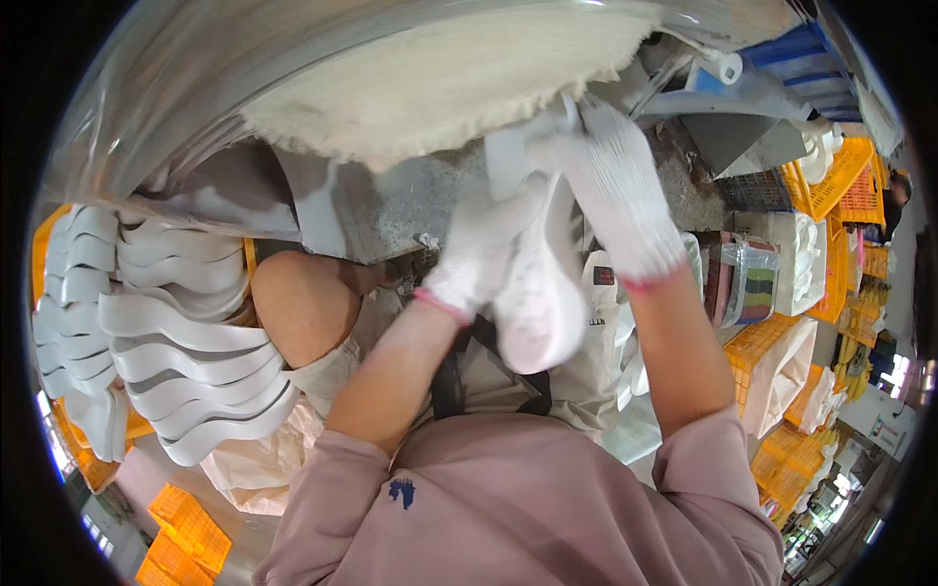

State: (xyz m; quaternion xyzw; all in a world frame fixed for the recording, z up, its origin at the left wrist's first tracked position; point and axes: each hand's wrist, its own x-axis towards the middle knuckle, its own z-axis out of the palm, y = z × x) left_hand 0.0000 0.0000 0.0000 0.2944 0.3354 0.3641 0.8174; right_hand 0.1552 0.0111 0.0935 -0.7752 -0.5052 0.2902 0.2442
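From my remote station, I saw the left hand (489,234), gloved, gripping the side of a white sole (540,308), while the gloved right hand (616,176) clasped its far end (blur softened the fingers). The sole lay just below the fleecy cream surface (430,88), well apart from the stacked wavy pieces (195,361).

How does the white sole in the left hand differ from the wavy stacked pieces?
The sole is held up by the left hand; the stacked pieces lie piled in layers. The sole shows a long face, pinkish at its rounded end; the stacked pieces show mostly plain, wavy edges. The sole is blurred; the stacked pieces are sharp. Both look whitish.
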